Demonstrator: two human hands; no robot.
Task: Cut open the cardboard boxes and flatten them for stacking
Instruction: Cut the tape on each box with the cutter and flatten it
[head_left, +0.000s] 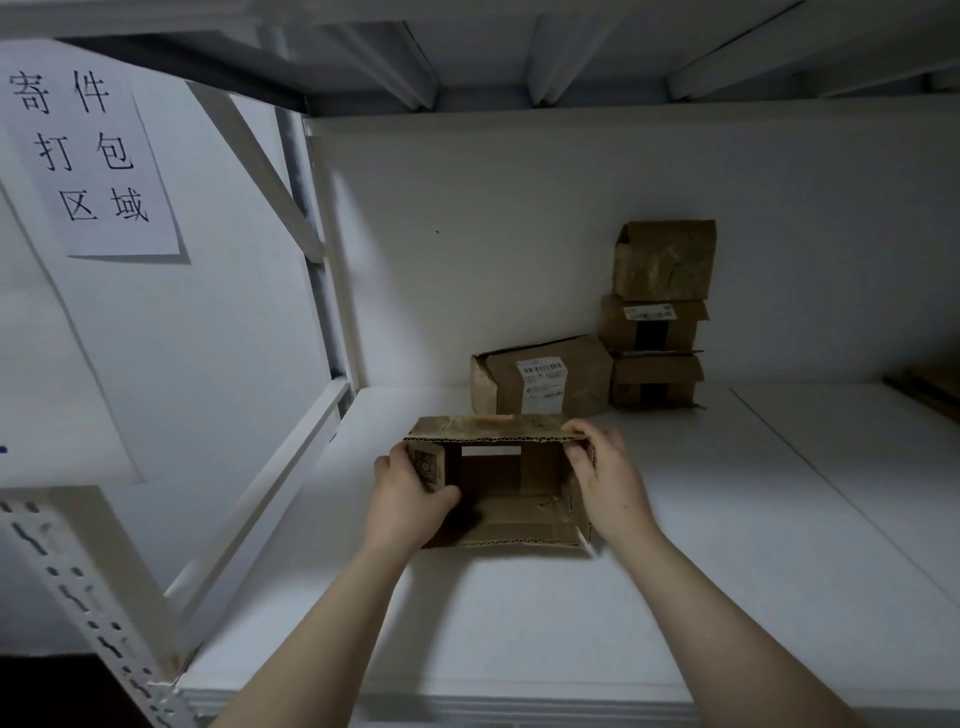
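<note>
Head | brown box (511, 512), open-ended, hollow | left grip (410, 499), right grip (608, 478): fingers curled on its sides

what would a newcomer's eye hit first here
An open cardboard box sits on the white shelf, gripped on either side by the left hand and right hand. Behind it to the right, a stack of three boxes stands beside a labelled box. A paper sign with large black characters hangs upper left.

Open box (511, 499) on shelf (727, 519); box stack (657, 317) behind, right.
</note>
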